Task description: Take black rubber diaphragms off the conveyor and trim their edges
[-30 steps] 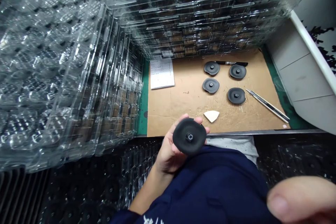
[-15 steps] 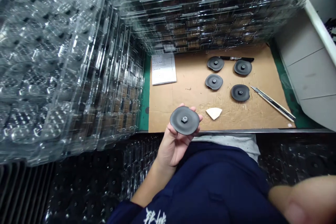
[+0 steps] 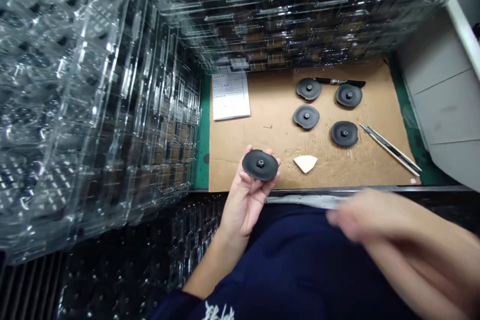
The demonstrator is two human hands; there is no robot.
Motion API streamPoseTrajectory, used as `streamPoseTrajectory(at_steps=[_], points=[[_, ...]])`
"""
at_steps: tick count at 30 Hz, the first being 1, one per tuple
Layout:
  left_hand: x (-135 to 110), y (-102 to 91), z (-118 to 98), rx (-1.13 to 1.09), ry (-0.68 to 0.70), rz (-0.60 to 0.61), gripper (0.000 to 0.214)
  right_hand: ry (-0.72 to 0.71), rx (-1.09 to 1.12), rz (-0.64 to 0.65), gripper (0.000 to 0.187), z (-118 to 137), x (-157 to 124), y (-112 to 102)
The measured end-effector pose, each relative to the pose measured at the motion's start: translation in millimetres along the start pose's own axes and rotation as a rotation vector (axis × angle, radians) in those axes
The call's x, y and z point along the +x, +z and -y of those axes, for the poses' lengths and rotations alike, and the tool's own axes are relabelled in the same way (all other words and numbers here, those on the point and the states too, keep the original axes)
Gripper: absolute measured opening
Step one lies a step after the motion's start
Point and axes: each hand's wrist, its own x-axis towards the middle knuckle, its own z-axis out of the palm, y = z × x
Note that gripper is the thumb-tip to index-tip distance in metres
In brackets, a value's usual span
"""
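Observation:
My left hand (image 3: 250,195) is closed round the edges of a black rounded disc (image 3: 268,170) with a small raised hub at its centre, hub side up, over the front of the cardboard. To the right, my right hand (image 3: 365,215) hangs above the dark blue clothing, smeared by motion; its fingers cannot be made out. Similar black discs lie on the cardboard, one of them (image 3: 306,117) beyond the held disc and another (image 3: 344,133) farther right. A white wedge-shaped pad (image 3: 305,163) lies just right of the held disc.
Clear plastic trays are stacked high at the left (image 3: 101,110) and along the back (image 3: 262,15). The cardboard sheet (image 3: 258,105) bears a printed paper (image 3: 230,96), a black marker (image 3: 341,82) and a slim cutter-like tool (image 3: 392,150). A grey panel (image 3: 442,95) borders the right side.
My right hand has swung from the lower right corner up and leftward toward the table's front edge. My left hand has shifted slightly left and up, tilting the disc a little.

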Motion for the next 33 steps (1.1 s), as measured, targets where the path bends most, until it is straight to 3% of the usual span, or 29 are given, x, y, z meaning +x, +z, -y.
streamPoseTrajectory(at_steps=[2, 4, 7, 10, 15, 19, 22, 24, 27, 28, 31, 33], points=[[2.4, -1.0, -0.2, 0.003, 0.013, -0.004, 0.049, 0.029, -0.158, 0.274, 0.021, -27.1, 13.6, 7.3], [4.8, -0.6, 0.3, -0.001, 0.016, -0.015, 0.048, 0.064, -0.362, 0.473, 0.038, -60.3, 15.5, 19.8], [7.1, 1.5, 1.4, -0.006, 0.006, -0.014, 0.049, 0.068, -0.43, 0.502, 0.035, -97.4, 0.0, 41.7], [7.1, 3.2, 1.1, 0.013, 0.012, 0.005, 0.047, 0.022, -0.318, 0.588, 0.025, -106.3, -15.3, 55.0], [4.0, 3.5, -0.1, 0.054, 0.026, 0.035, 0.04, 0.047, -0.227, 0.638, 0.024, -88.9, 4.1, 49.9], [1.7, 6.5, 3.7, 0.103, 0.035, 0.063, 0.045, 0.088, -0.072, 0.592, 0.025, -43.7, 32.8, 42.8], [0.2, 10.1, 6.0, 0.156, 0.023, 0.083, 0.05, -0.054, 0.1, 0.525, 0.027, -5.2, 38.3, 43.9], [-0.9, 12.0, 5.6, 0.195, 0.003, 0.091, 0.049, -0.135, 0.145, 0.573, 0.026, 10.3, 36.9, 44.8], [-2.3, 15.1, 4.6, 0.223, 0.031, 0.084, 0.047, -0.102, 0.162, 0.753, 0.023, 17.7, 38.2, 45.4], [-2.7, 16.6, 4.8, 0.222, 0.049, 0.082, 0.048, -0.101, 0.154, 0.754, 0.022, 18.2, 40.0, 45.9], [-4.5, 22.6, 5.1, 0.224, 0.084, 0.1, 0.046, -0.204, 0.11, 0.565, 0.025, 18.4, 43.0, 45.4], [-6.8, 25.8, 2.9, 0.226, 0.071, 0.135, 0.045, -0.288, 0.127, 0.56, 0.026, 17.0, 40.0, 38.5]])
